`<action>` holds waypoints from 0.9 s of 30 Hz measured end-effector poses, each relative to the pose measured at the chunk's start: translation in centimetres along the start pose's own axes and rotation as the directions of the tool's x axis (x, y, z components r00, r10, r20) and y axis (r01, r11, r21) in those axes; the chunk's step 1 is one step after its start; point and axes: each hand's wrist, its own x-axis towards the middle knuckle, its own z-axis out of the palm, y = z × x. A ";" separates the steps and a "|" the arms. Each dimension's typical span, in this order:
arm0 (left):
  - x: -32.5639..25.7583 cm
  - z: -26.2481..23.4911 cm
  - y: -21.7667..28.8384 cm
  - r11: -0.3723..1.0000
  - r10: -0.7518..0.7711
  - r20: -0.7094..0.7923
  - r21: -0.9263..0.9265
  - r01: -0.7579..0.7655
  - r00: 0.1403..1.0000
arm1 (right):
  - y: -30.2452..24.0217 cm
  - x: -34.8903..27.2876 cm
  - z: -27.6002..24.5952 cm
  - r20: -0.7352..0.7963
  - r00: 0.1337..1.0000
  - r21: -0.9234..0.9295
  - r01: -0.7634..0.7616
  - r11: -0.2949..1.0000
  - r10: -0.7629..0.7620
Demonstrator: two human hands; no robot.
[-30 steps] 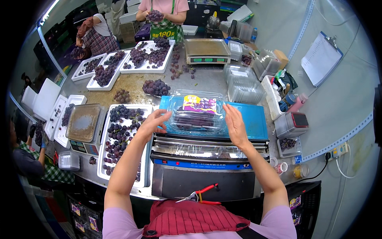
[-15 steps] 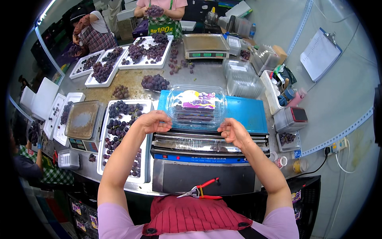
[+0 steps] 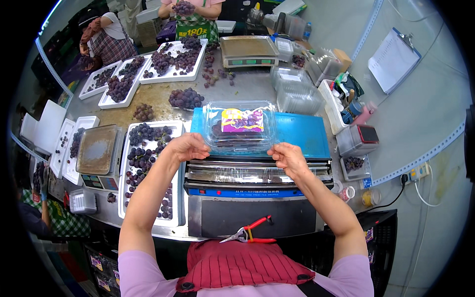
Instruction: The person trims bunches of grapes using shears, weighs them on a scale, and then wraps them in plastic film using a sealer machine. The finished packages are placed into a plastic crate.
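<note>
A clear plastic clamshell box [image 3: 239,139] is stretched between my two hands, over the blue top [image 3: 302,133] of a film wrapping machine. Its lid bears a purple and yellow label [image 3: 242,120] with a grape picture, and dark shapes show through the plastic. At the near left corner, the fingers of my left hand [image 3: 192,147] are closed on the box's edge. My right hand [image 3: 289,159] pinches the near right corner. Nearer to me, red-handled pruning shears [image 3: 247,231] lie on the machine's dark front panel [image 3: 217,215].
White trays of grapes [image 3: 148,148] stand to the left, with more at the far left. Scales [image 3: 99,150] sit beside and beyond them. Stacked clear boxes [image 3: 297,94] and a white bin of tools [image 3: 334,106] flank the right. Two people handle grapes across the table; another works at far left.
The box has tipped so that its label shows more fully, and the lid lies flatter over the base. Both hands keep at the near corners. The whole view has shifted slightly.
</note>
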 end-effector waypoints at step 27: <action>-6.0 33.4 -8.2 0.773 0.281 0.689 0.250 -0.582 0.669 | -0.4 -29.9 -16.3 -0.184 0.657 0.409 0.728 0.551 -0.731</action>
